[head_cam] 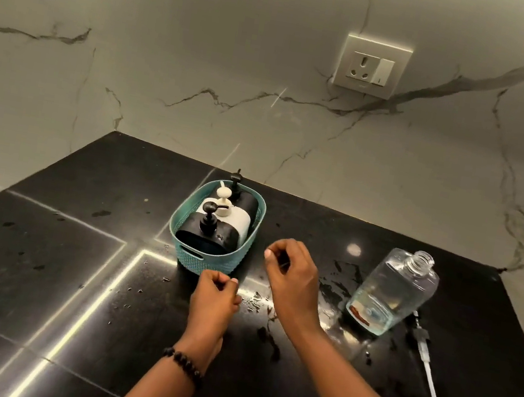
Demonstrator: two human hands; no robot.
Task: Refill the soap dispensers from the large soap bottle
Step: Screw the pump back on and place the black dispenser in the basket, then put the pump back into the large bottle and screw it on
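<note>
Both forearms extended forward from lower frame edge, bare. Left hand (215,298) held lower and nearer, back of hand turned up, fingers curled inward, thumb tip laid against forefinger; nothing seen gripped. Beaded bracelet (183,364) worn on left wrist. Right hand (290,272) raised further forward, wrist bent, fingers loosely curled downward, thumb tucked toward fingertips; whether anything is pinched cannot be told. Hands kept apart, not touching.
</note>
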